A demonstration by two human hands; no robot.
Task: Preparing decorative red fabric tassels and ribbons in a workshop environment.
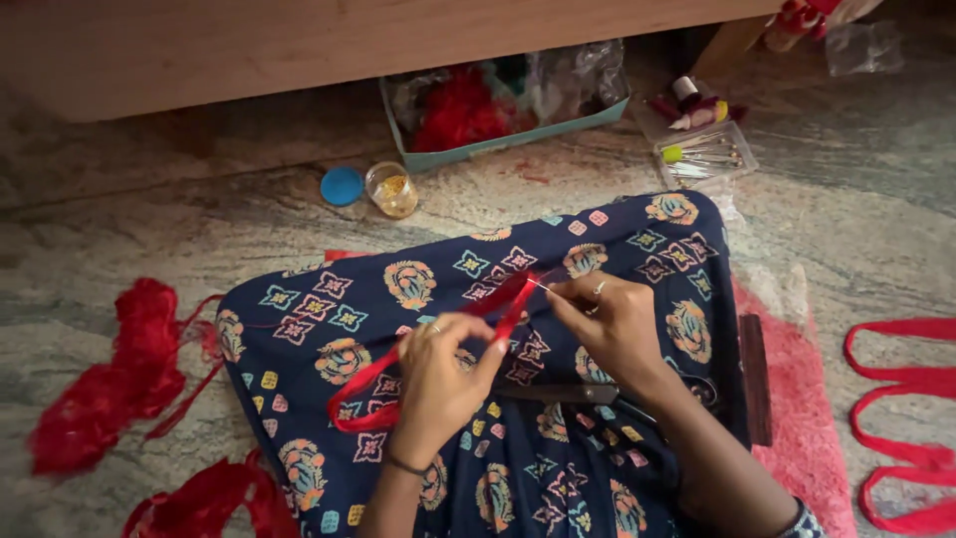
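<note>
The single head-worn camera looks steeply down from close above onto the patterned blue cloth [478, 329] spread over the lap, facing forward toward the wooden furniture edge [299, 50] beyond it. No second view exists.

Soft, even daylight filled the scene, moderately bright, and cast only faint shadows beneath the hands [528, 349] on the patterned cloth [478, 299]. The middle was fairly sharp, while the far edge by the box [498, 149] and the plastic bags [856, 45] looked softer, with small glints on the jar [391, 189]. Slight wide-angle bending showed toward the corners, and the reds looked heavily saturated.
</note>
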